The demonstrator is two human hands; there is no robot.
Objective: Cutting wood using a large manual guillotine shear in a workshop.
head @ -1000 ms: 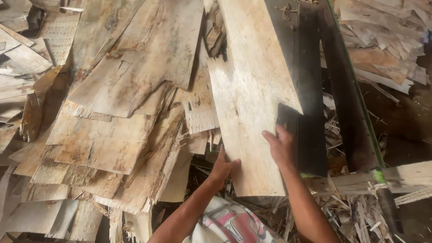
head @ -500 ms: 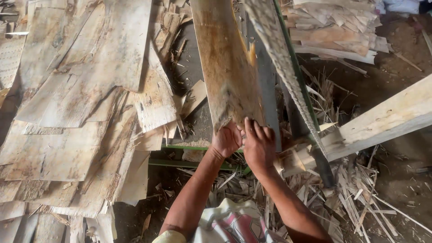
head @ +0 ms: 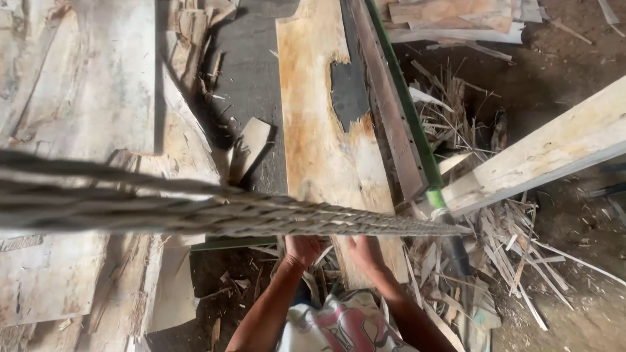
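**Two hands at the near end of a veneer sheet on the belt**

Closest to the camera, a blurred edge-on stack of thin sheets [head: 215, 212] crosses the view from the left edge to a point near the green rail, and it hides the fingers of both hands. Just beneath it lie the person's forearms and a patterned pink-and-white garment [head: 342, 326] at the bottom of the frame.

The left hand [head: 302, 249] and the right hand [head: 365, 251] sit side by side, close together, at the near end of a long veneer sheet [head: 326, 150]. Both rest against that end, but whether the fingers are spread, curled or gripping cannot be told, since the blurred stack covers them.

The veneer sheet runs away from the hands, lying flat on a dark conveyor belt [head: 251, 85]. It is pale yellow-brown, with a ragged hole [head: 349, 91] on its right side where the dark belt shows through. A small loose veneer scrap [head: 248, 146] lies on the belt to the left of the sheet.

Along the sheet's right edge stands a metal rail with a green edge [head: 404, 111], running to the top of the frame. A pale wooden beam [head: 541, 153] slants in from the right and meets the rail near the hands. Splinters and wood strips [head: 495, 261] litter the dirt floor below it.

To the left, large weathered veneer sheets [head: 85, 98] are piled up, and more stacked sheets [head: 456, 16] lie at the far top.
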